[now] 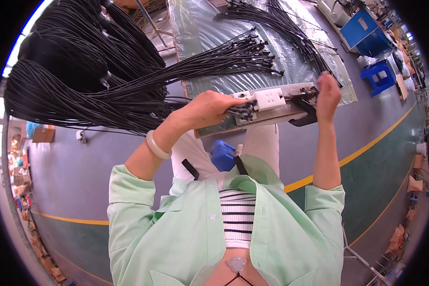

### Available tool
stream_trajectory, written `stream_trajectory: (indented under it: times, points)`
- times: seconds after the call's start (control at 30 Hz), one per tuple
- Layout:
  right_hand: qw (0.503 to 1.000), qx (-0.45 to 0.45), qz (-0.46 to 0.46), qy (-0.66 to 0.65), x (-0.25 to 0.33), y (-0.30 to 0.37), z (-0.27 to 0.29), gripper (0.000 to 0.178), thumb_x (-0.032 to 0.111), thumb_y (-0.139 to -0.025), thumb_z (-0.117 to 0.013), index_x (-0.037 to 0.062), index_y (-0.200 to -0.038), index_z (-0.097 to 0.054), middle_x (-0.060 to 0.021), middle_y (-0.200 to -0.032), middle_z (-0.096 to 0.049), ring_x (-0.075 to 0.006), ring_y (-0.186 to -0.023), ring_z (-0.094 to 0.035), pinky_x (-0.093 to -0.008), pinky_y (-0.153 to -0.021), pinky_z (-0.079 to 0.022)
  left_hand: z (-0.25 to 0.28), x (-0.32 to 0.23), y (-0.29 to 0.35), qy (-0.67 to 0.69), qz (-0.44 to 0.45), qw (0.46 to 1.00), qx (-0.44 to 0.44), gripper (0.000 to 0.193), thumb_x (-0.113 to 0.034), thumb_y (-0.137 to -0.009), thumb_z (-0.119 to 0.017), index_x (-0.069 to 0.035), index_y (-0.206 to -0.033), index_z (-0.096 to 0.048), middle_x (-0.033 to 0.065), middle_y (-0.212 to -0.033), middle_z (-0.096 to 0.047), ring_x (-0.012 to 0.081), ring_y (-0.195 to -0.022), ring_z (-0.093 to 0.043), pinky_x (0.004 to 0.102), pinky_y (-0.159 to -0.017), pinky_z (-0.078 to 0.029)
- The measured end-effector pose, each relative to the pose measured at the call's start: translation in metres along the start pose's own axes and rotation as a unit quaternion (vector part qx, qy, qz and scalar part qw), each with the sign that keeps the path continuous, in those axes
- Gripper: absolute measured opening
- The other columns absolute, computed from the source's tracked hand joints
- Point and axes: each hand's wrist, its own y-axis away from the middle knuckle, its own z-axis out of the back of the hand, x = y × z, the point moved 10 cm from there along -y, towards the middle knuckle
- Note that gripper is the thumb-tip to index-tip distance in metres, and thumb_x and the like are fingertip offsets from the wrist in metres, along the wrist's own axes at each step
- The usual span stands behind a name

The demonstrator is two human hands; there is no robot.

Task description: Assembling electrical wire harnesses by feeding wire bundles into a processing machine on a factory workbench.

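My left hand is closed around a small bunch of black cables, whose connector ends stick out past my fingers at a white block fixture. The fixture is mounted on a narrow board along the table's near edge. A metal toggle clamp with a black handle sits at the fixture's right side. Just right of the clamp, my right hand is raised with its fingers curled, slightly blurred; what they hold, if anything, is hidden.
A large heap of black cables hangs at the left, and its connector ends fan over the plastic-covered table. Another cable bundle lies at the far right. A blue stool and a blue bin stand beyond. Below is a blue container.
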Motion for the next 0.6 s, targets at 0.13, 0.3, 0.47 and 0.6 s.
stream_trajectory:
  times: [0.13,0.3,0.47,0.6]
  points:
    - [0.957,-0.043,-0.14,-0.25,-0.05,-0.021,0.029,0.028,0.022,-0.095,-0.05,0.0029,-0.076,-0.058,0.0013,-0.07,-0.055,-0.0088,-0.062,-0.045,-0.0226,-0.057,-0.037,0.002,0.006,0.014,0.392,0.099,0.914,0.045,0.034,-0.005,-0.081,-0.063,-0.008,-0.115,-0.06,0.0056,-0.084,-0.065,0.0198,-0.072,-0.061,0.0313,-0.07,-0.049]
    - [0.942,-0.222,0.197,0.155,0.077,0.009,0.054,0.008,0.009,-0.088,-0.059,0.004,-0.095,-0.059,-0.0049,-0.094,-0.06,-0.0137,-0.08,-0.055,-0.0219,-0.072,-0.043,0.001,-0.006,0.017,0.401,-0.003,0.916,-0.027,0.027,-0.013,-0.089,-0.059,-0.005,-0.115,-0.06,0.0013,-0.073,-0.061,0.0125,-0.068,-0.057,0.0255,-0.067,-0.046]
    - [0.945,0.237,-0.115,-0.194,0.076,0.086,-0.068,0.018,0.002,-0.08,-0.066,0.0014,-0.097,-0.065,0.0004,-0.084,-0.061,-0.0056,-0.074,-0.054,-0.0193,-0.066,-0.044,-0.022,0.001,0.019,0.565,0.211,0.794,0.082,0.027,-0.021,-0.092,-0.055,-0.001,-0.11,-0.06,0.0016,-0.066,-0.058,0.0073,-0.06,-0.052,0.0224,-0.058,-0.043]
    - [0.879,0.349,-0.185,-0.269,0.088,0.118,-0.117,0.019,0.005,-0.079,-0.066,0.0002,-0.098,-0.065,0.0006,-0.077,-0.061,-0.004,-0.069,-0.052,-0.0196,-0.061,-0.043,-0.026,0.004,0.017,0.516,0.174,0.832,0.107,0.018,-0.02,-0.092,-0.055,-0.002,-0.091,-0.059,0.0016,-0.065,-0.057,0.0071,-0.057,-0.05,0.0222,-0.054,-0.041]
